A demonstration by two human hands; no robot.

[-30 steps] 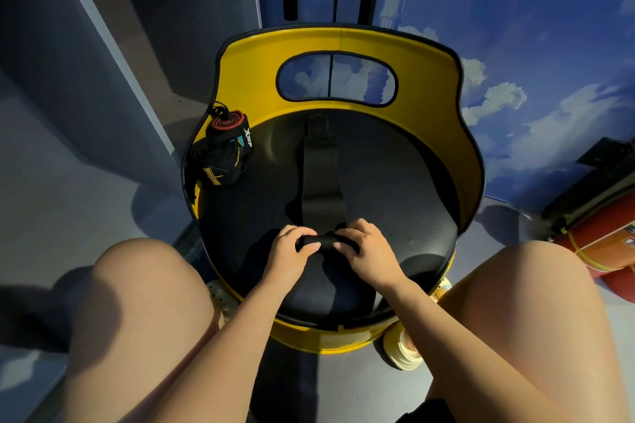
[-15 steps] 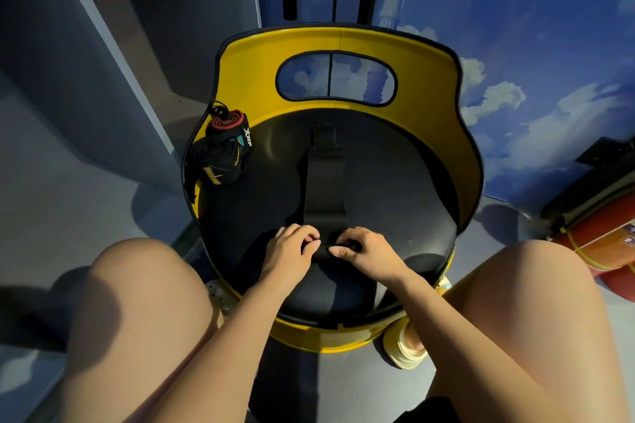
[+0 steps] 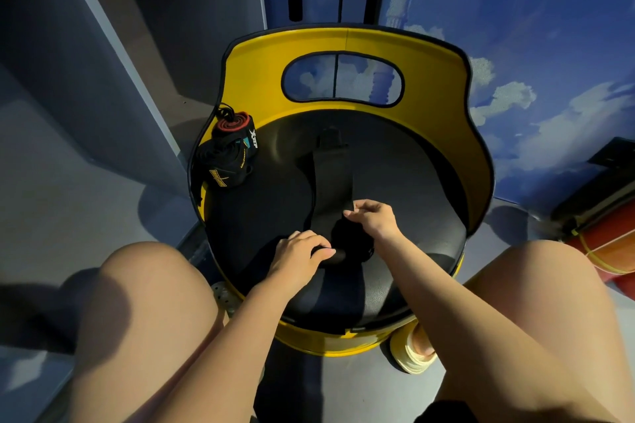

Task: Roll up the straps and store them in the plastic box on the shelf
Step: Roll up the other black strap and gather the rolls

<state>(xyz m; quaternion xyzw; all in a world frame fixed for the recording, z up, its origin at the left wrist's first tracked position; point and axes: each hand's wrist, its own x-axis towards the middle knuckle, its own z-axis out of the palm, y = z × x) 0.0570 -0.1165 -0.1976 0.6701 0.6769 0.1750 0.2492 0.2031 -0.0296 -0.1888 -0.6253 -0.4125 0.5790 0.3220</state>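
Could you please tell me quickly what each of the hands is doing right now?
Left hand: grips the rolled end of the black strap.
Right hand: pinches the strap's edge.

Single head-mounted wide-angle view, pitched steeply down and forward from above the seated person's knees (image 3: 144,288). Close range: the yellow chair (image 3: 477,161) fills centre frame, both forearms enter from the bottom edge. Strong fisheye bends the wall and floor at the margins; no second view.
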